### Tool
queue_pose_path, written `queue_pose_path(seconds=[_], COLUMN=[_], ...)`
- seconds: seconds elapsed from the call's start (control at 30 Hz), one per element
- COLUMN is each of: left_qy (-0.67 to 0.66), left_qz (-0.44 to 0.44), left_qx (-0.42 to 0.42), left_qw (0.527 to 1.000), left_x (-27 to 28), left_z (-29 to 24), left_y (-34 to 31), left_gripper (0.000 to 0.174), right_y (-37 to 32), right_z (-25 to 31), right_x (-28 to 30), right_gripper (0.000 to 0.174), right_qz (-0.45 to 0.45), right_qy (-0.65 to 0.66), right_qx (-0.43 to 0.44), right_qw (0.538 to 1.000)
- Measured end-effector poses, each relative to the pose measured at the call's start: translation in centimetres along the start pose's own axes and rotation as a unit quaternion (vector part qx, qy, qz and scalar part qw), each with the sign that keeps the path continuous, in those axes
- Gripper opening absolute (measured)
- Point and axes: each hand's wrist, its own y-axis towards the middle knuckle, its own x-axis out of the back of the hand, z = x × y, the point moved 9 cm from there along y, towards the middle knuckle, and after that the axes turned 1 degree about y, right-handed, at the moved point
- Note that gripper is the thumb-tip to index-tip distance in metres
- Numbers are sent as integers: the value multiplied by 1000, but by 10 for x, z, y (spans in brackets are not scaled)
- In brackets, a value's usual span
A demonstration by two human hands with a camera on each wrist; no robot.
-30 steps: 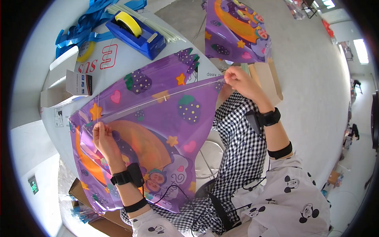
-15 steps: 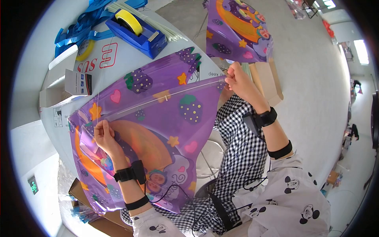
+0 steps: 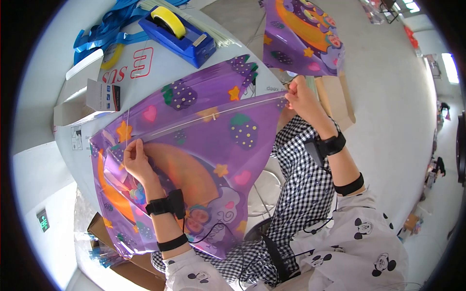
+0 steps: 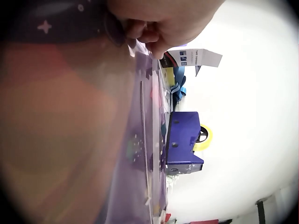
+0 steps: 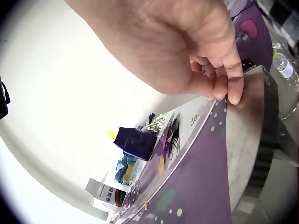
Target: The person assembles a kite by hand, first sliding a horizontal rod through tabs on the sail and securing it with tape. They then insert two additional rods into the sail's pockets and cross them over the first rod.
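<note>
Both hands are sitting slightly higher in the head view than 1 second ago, and the kite is riding up with them.

Nearest, the left hand (image 3: 137,159) is pinching the purple kite (image 3: 218,155) at its left corner. The kite is lying across the person's lap and onto the table (image 3: 160,68). 1 thin white rod (image 3: 213,115) is running across it, and the right hand (image 3: 302,98) is pinching the right corner where that rod ends.

Judging by this, keeping the film taut between the 2 pinches and the rod straight should be helping most.

Further off, a white box (image 3: 85,99), a blue tape dispenser (image 3: 182,36) and blue ribbons (image 3: 104,29) are lying on the table, with a second kite (image 3: 303,36) beyond.

Fingers are covering both rod ends, so their seating is unclear. The left wrist view is blurring up close.
</note>
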Motion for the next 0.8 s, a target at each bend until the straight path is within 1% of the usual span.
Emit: queue_pose_path(seconds=[0.13, 0.27, 0.3, 0.4, 0.5, 0.63, 0.73, 0.8], left_qy=[17, 13, 16, 43, 35, 45, 55, 75], left_qz=[-10, -13, -14, -16, -13, -22, -21, -28], left_qx=[-2, -3, -8, -32, -30, -27, -42, -29], left_qw=[1000, 1000, 1000, 998, 999, 998, 997, 996], left_x=[0, -2, -2, 1, 0, -3, -5, -5], left_z=[-4, -5, -7, 0, -1, -5, -10, -12], left_y=[-2, -4, -4, 2, 3, -1, -2, -4], left_gripper=[10, 10, 11, 12, 14, 15, 16, 17], right_y=[2, 1, 3, 4, 6, 5, 4, 2], right_z=[-5, -1, -7, -9, -14, -11, -7, -3], right_x=[-1, -1, -2, -2, -4, -4, -3, -2], right_gripper=[24, 25, 25, 25, 25, 23, 22, 22], right_qz=[-3, 2, -1, 9, 8, 9, 2, 2], right_qy=[-15, 5, -7, -16, -3, 7, -13, -11], right_qx=[7, -1, 13, -3, -6, -16, -16, -12], right_qw=[1000, 1000, 1000, 1000, 1000, 1000, 1000, 1000])
